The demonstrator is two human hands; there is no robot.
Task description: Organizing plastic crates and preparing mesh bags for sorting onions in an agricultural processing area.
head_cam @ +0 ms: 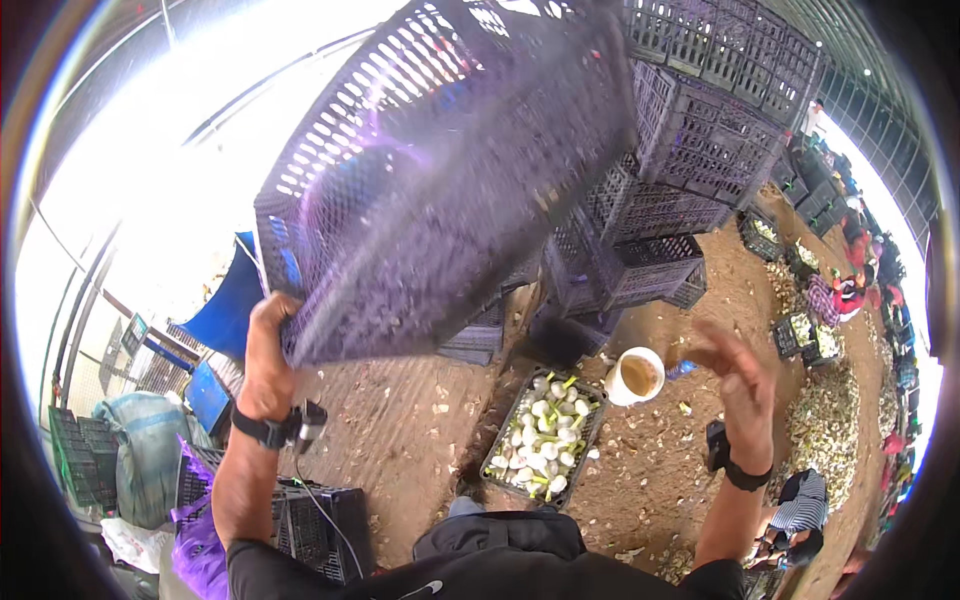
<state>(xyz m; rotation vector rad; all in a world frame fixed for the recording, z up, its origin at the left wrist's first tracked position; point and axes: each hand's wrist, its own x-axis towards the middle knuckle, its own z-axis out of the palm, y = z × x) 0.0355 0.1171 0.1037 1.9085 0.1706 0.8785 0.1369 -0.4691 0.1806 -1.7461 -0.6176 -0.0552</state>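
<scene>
My left hand (271,326) grips the lower left corner of a large dark plastic crate (465,217), raised and tilted before me and blurred. My right hand (739,375) is off the crate, at the right, with its fingers apart and nothing in them. Below the raised crate, a black crate of trimmed garlic bulbs (544,439) with short green stems sits on the ground in front of my legs. A white bucket (636,376) with brownish contents stands between that crate and my right hand. Each of my wrists wears a black strap with a small device.
Stacked dark crates (705,142) stand at the upper right. Black crates (322,525) and a purple mesh bag (201,555) lie at the lower left. Garlic scraps (821,427) cover ground at the right, where a person in stripes (802,510) and several others are.
</scene>
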